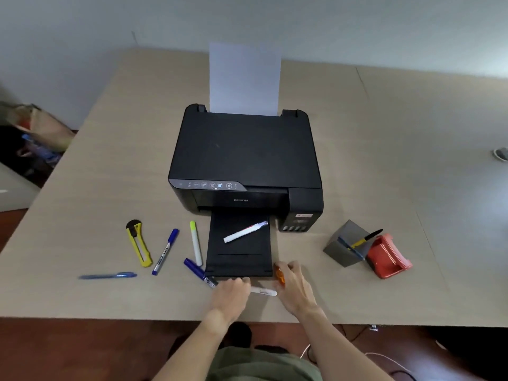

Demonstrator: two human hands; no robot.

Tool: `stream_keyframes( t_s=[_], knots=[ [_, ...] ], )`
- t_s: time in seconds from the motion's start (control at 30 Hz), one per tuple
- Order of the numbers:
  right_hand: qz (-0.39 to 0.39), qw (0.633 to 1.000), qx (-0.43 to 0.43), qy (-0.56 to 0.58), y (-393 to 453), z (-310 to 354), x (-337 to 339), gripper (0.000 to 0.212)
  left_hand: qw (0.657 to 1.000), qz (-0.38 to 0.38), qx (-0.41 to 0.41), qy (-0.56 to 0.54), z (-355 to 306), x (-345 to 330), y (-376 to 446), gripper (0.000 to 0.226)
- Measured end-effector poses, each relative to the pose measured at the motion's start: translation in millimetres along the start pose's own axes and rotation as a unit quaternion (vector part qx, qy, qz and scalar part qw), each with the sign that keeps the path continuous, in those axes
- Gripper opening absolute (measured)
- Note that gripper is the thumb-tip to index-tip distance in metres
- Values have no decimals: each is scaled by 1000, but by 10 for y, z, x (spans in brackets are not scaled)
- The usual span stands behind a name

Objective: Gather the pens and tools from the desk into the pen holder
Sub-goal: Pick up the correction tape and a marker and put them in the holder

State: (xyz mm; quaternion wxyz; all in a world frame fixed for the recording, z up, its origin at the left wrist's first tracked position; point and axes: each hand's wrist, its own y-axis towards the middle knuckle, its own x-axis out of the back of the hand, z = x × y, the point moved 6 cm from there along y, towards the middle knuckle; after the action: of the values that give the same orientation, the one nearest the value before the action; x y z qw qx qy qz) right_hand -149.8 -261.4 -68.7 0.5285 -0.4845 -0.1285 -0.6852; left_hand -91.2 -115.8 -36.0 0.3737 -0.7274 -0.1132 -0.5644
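Observation:
My left hand (232, 294) rests on the desk with its fingers over one end of a white marker (264, 292). My right hand (292, 284) is closed around an orange tool (279, 275) by the printer tray's front right corner. A grey pen holder (342, 247) stands at the right with a yellow-and-black pen (367, 237) and a blue pen inside. Left of the tray lie a yellow box cutter (138, 243), a blue-capped marker (165, 251), a green-capped highlighter (195, 243), a dark blue marker (198, 272) and a blue pen (108, 276). A white pen (245, 231) lies on the tray.
A black printer (244, 158) with paper loaded fills the desk's middle, its output tray (239, 259) extended toward me. A red tape dispenser (387, 257) sits beside the holder. The desk's front edge runs just below my wrists.

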Motion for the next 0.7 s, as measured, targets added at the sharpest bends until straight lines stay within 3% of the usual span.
stream_keyframes(
  t_s=[0.13, 0.27, 0.43, 0.57, 0.7],
  knots=[
    [-12, 1000, -1, -4, -14, -14, -34, 35, 999, 17, -18, 32, 7, 24, 19, 34],
    [-35, 999, 20, 8, -83, -25, 41, 32, 997, -9, -79, 21, -55, 96, 9, 23],
    [-145, 985, 76, 52, -211, 45, 378, 28, 982, -101, -159, -32, -134, 227, -14, 19],
    [-244, 964, 85, 56, -227, -3, 803, 42, 963, -173, -187, -84, -218, 417, 106, 26],
    [-302, 951, 7, 60, -173, -288, 1316, 48, 942, -200, -180, -203, -323, 781, 244, 21]
  ],
)
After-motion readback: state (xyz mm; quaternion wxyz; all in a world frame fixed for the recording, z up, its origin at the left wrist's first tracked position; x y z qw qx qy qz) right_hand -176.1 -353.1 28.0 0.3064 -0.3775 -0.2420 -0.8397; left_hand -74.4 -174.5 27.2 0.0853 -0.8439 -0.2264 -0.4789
